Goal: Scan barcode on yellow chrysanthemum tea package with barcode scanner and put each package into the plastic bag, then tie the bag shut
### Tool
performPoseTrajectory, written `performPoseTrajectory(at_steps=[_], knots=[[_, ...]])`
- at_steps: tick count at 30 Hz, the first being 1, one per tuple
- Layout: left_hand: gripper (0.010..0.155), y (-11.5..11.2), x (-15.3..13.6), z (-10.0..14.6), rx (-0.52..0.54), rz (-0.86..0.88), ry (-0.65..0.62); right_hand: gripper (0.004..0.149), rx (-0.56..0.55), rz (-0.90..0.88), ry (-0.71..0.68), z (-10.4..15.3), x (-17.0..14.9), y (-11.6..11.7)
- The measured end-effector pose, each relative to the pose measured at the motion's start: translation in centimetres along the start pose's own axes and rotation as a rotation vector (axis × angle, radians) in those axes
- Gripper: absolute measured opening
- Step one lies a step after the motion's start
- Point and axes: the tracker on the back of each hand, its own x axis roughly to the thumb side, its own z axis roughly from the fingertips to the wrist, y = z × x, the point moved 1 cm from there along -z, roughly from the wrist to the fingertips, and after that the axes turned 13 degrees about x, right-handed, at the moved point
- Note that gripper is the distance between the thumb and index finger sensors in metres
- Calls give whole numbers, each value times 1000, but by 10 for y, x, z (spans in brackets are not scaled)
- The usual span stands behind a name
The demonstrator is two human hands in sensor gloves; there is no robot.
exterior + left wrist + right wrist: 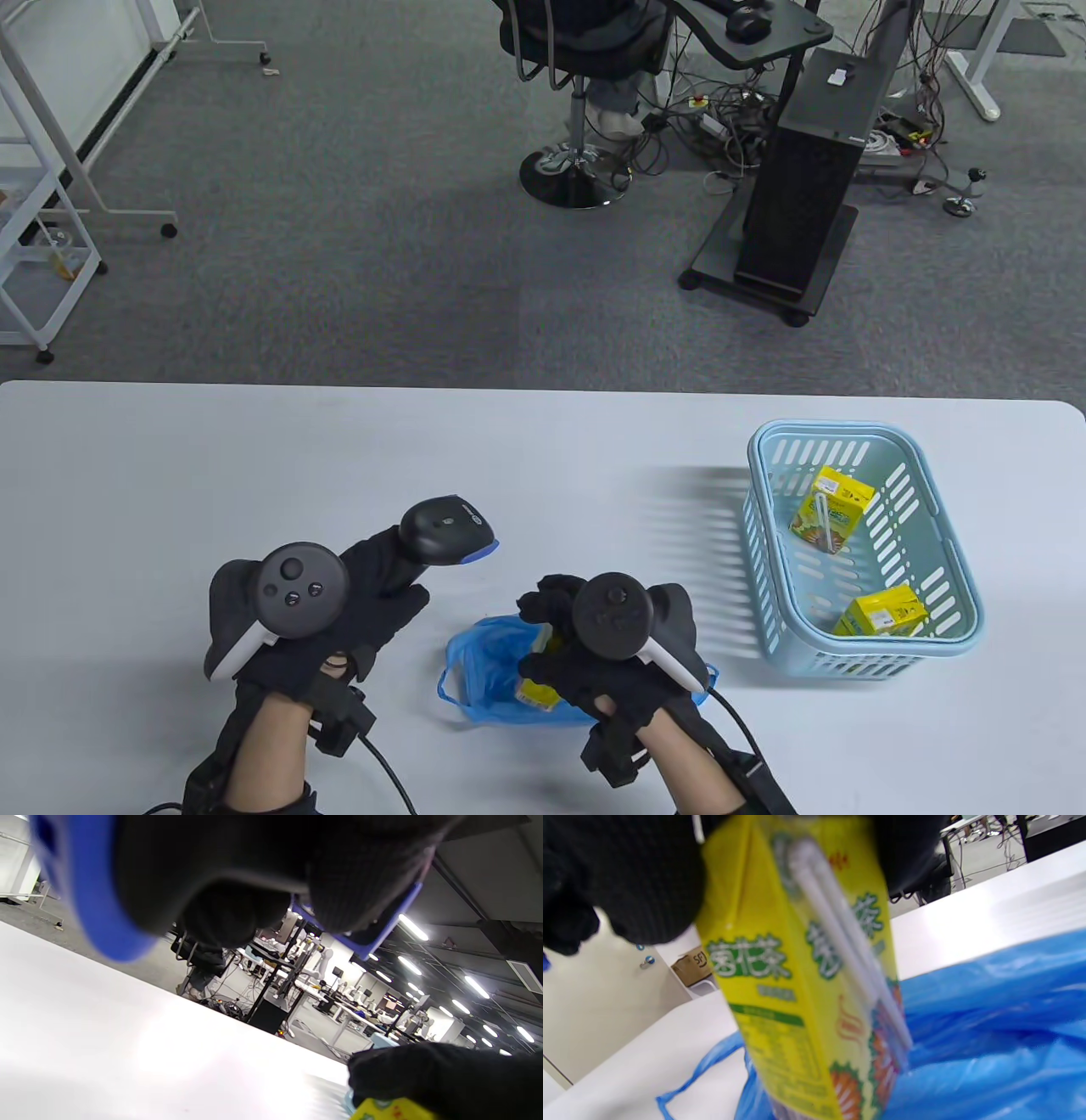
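Observation:
My left hand point(373, 586) grips a black barcode scanner point(445, 531) with a blue nose, raised over the white table point(170, 475) and aimed to the right. My right hand point(568, 637) holds a yellow chrysanthemum tea package point(814, 984) with a white straw on its side, just above the crumpled blue plastic bag point(484, 671). In the right wrist view the package's lower end reaches the blue plastic bag point(988, 1035). The left wrist view shows a corner of the held package point(390, 1111) under dark glove fingers point(445, 1073). Two more yellow packages point(830, 509) point(882, 613) lie in the light blue basket point(954, 552).
The basket stands at the table's right side. Beyond the far table edge are grey carpet, an office chair point(577, 51), a black computer tower on a wheeled stand point(806, 195) and white frames point(51, 212) at the left.

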Motion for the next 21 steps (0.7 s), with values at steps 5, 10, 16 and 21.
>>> performPoseTrajectory(at_steps=[5, 10, 16, 21], knots=[[64, 2, -6, -1, 2, 8, 12, 68, 29, 109, 16, -20, 8, 13], [64, 1, -9, -1, -10, 15, 18, 71, 54, 178, 29, -28, 8, 21], [64, 0, -5, -1, -6, 2, 1, 73, 49, 253, 47, -32, 9, 25], [64, -1, 7, 1, -10, -24, -33, 76, 87, 264, 42, -28, 10, 24]])
